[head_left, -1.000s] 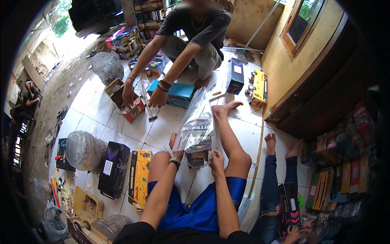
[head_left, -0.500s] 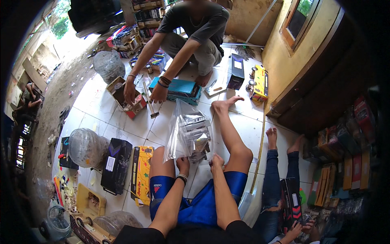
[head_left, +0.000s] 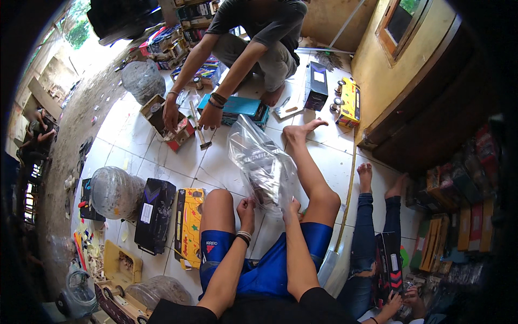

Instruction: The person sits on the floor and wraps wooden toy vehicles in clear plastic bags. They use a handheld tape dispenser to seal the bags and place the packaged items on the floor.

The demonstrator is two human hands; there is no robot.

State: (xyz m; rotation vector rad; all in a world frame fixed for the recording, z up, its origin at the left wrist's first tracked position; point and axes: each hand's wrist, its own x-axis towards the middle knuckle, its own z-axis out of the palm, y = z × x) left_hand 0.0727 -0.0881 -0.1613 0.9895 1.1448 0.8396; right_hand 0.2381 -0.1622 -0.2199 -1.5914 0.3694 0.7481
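Between my bent legs, a clear plastic bag (head_left: 263, 162) with dark printing stands up off the tiled floor, crumpled and shiny. At its lower left corner my left hand (head_left: 246, 211) is closed in a pinch on the plastic. My right hand (head_left: 293, 212) grips the lower right edge, its fingers partly hidden by the film. Through the glare I cannot tell whether anything lies inside. Left of my knee is a yellow toy bus (head_left: 189, 227) with coloured stars, and beyond it a black toy bus body (head_left: 155, 213).
Opposite me a crouching person's hands (head_left: 210, 116) are over a red open wooden box (head_left: 181, 135), near a hammer (head_left: 200, 129) and a teal toy bus (head_left: 237, 109). Round plastic-wrapped bundles (head_left: 116, 193) and a yellow tub (head_left: 121, 262) lie left. A seated person's legs (head_left: 362, 227) are at right.
The bag has swung right and tilted, its top leaning left and its lower part nearer my right knee. My hands have shifted slightly up and right. The view has moved a little.
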